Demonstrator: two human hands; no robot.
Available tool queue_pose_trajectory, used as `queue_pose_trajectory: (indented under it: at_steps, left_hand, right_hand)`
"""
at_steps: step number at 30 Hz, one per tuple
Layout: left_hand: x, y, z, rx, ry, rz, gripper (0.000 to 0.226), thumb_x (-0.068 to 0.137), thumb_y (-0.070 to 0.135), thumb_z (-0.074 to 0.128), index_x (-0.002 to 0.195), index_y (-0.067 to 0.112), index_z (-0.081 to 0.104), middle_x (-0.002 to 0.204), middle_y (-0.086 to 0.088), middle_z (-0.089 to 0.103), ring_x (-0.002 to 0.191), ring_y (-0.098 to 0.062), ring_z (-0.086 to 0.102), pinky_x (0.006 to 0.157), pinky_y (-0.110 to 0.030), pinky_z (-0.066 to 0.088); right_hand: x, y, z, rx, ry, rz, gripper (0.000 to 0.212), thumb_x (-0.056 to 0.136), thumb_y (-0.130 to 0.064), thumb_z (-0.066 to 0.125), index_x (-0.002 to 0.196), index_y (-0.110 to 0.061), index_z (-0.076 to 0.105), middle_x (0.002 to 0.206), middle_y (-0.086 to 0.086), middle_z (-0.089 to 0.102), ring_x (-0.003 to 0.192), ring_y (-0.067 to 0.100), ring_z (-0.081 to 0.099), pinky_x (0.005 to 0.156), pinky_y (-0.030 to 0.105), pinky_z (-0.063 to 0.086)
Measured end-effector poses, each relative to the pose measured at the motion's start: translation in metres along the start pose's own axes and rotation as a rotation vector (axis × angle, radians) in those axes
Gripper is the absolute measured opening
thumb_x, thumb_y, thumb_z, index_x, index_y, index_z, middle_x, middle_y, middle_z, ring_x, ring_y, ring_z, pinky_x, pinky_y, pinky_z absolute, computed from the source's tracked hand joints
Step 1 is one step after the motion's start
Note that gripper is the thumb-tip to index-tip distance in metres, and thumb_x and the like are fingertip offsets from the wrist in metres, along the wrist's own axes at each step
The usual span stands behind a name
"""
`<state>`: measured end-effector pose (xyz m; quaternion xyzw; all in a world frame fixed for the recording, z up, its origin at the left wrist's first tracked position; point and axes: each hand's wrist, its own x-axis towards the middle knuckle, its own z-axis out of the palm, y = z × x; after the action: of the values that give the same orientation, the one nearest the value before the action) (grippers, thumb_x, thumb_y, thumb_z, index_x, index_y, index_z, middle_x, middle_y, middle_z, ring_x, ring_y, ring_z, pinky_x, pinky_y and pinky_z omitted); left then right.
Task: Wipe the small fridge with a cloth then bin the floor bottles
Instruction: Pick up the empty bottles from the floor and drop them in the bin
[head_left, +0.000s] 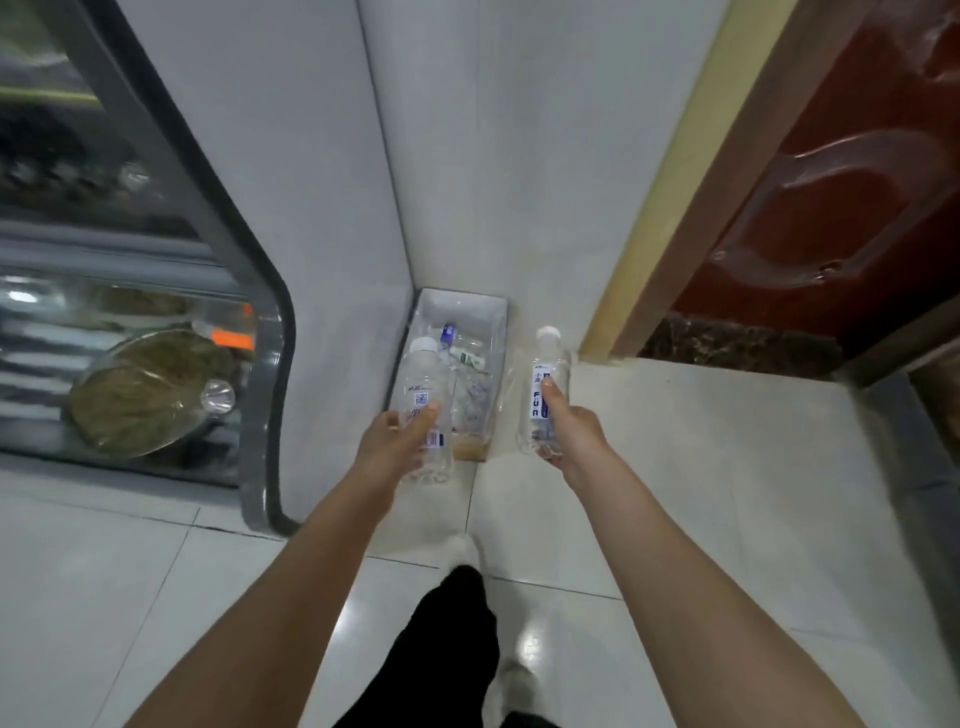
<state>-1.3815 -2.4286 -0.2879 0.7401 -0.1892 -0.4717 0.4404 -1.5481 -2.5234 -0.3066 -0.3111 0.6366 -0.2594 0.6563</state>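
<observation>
Standing beside the small fridge (262, 364), a person grips one clear bottle (423, 379) in the left hand (387, 444) over the corner bin (462, 300), and a second bottle (544, 364) in the right hand (574, 436) just beside it. The binning step appears under way; next, both need releasing above the opening.

Left hand (392, 441) and right hand (576, 434) are bare, and so are both forearms (291, 571) right down to the edge of the shot. Below that it's just loose black trousers (457, 639) and a pair of pale whitish shoes (460, 548), kinda blurry.
</observation>
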Motion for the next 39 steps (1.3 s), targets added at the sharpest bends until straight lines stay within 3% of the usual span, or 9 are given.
queue_pose_trajectory:
  at_steps: [3, 8, 12, 17, 22, 26, 29, 32, 39]
  left_hand:
    - [0.066, 0.01, 0.006, 0.006, 0.013, -0.056, 0.031, 0.085, 0.042, 0.062, 0.092, 0.012, 0.058, 0.084, -0.001, 0.062, 0.079, -0.022, 0.062, 0.072, -0.033, 0.052]
    - [0.168, 0.033, 0.019, 0.029, -0.019, -0.126, 0.034, 0.086, 0.041, 0.06, 0.101, 0.01, 0.055, 0.088, -0.004, 0.062, 0.073, -0.016, 0.062, 0.059, -0.025, 0.051]
    - [0.233, 0.037, 0.029, 0.097, -0.004, -0.162, 0.031, 0.088, 0.037, 0.058, 0.097, 0.008, 0.06, 0.071, 0.001, 0.062, 0.057, -0.011, 0.06, 0.043, -0.018, 0.047]
    - [0.319, 0.01, 0.044, 0.067, 0.011, -0.262, 0.04, 0.087, 0.038, 0.06, 0.109, 0.004, 0.057, 0.091, -0.008, 0.065, 0.07, -0.015, 0.062, 0.047, -0.02, 0.048]
    - [0.406, -0.045, 0.063, 0.015, 0.052, -0.397, 0.041, 0.085, 0.045, 0.059, 0.107, 0.01, 0.057, 0.098, -0.006, 0.064, 0.08, -0.016, 0.062, 0.072, -0.027, 0.045]
    - [0.47, -0.097, 0.076, -0.039, 0.073, -0.501, 0.035, 0.086, 0.046, 0.058, 0.1, 0.014, 0.06, 0.097, -0.006, 0.066, 0.084, -0.018, 0.064, 0.068, -0.027, 0.047]
    - [0.515, -0.143, 0.081, -0.048, 0.098, -0.559, 0.037, 0.083, 0.048, 0.06, 0.099, 0.015, 0.062, 0.094, -0.004, 0.068, 0.088, -0.021, 0.066, 0.075, -0.031, 0.051]
    - [0.552, -0.187, 0.085, -0.057, 0.134, -0.599, 0.031, 0.083, 0.049, 0.06, 0.088, 0.018, 0.061, 0.086, 0.001, 0.066, 0.082, -0.017, 0.066, 0.066, -0.025, 0.047]
    - [0.622, -0.276, 0.09, -0.026, 0.117, -0.677, 0.042, 0.083, 0.048, 0.061, 0.104, 0.012, 0.059, 0.098, -0.004, 0.066, 0.085, -0.018, 0.064, 0.065, -0.024, 0.047]
  right_hand:
    - [0.057, -0.021, 0.021, -0.03, 0.009, 0.04, 0.039, 0.087, -0.047, 0.058, 0.089, -0.008, 0.059, 0.076, 0.004, 0.06, 0.062, 0.017, 0.055, 0.054, 0.025, 0.045]
    - [0.146, -0.051, 0.056, -0.096, 0.035, 0.094, 0.04, 0.086, -0.049, 0.058, 0.076, -0.011, 0.057, 0.075, 0.006, 0.059, 0.061, 0.018, 0.051, 0.057, 0.027, 0.043]
    - [0.211, -0.064, 0.079, -0.21, 0.035, 0.14, 0.04, 0.084, -0.054, 0.057, 0.073, -0.015, 0.056, 0.08, 0.005, 0.062, 0.077, 0.024, 0.061, 0.082, 0.038, 0.053]
    - [0.309, -0.052, 0.105, -0.349, 0.016, 0.215, 0.057, 0.079, -0.061, 0.057, 0.095, -0.007, 0.063, 0.102, 0.013, 0.066, 0.092, 0.03, 0.064, 0.089, 0.044, 0.052]
    - [0.412, -0.017, 0.132, -0.485, -0.062, 0.317, 0.051, 0.083, -0.054, 0.059, 0.092, -0.004, 0.057, 0.079, 0.005, 0.055, 0.063, 0.016, 0.052, 0.07, 0.03, 0.045]
    - [0.49, 0.017, 0.155, -0.696, -0.157, 0.314, 0.049, 0.085, -0.054, 0.055, 0.087, -0.005, 0.057, 0.069, 0.004, 0.054, 0.059, 0.015, 0.051, 0.059, 0.028, 0.04]
    - [0.543, 0.051, 0.171, -0.817, -0.228, 0.277, 0.055, 0.085, -0.058, 0.051, 0.077, -0.005, 0.061, 0.08, 0.012, 0.065, 0.071, 0.025, 0.062, 0.069, 0.032, 0.047]
    - [0.584, 0.087, 0.184, -0.895, -0.266, 0.239, 0.051, 0.087, -0.056, 0.05, 0.058, -0.015, 0.047, 0.063, 0.003, 0.054, 0.057, 0.016, 0.051, 0.055, 0.027, 0.035]
    - [0.661, 0.175, 0.209, -0.954, -0.303, 0.289, 0.049, 0.084, -0.05, 0.06, 0.059, -0.009, 0.047, 0.053, 0.002, 0.045, 0.047, 0.014, 0.045, 0.05, 0.025, 0.035]
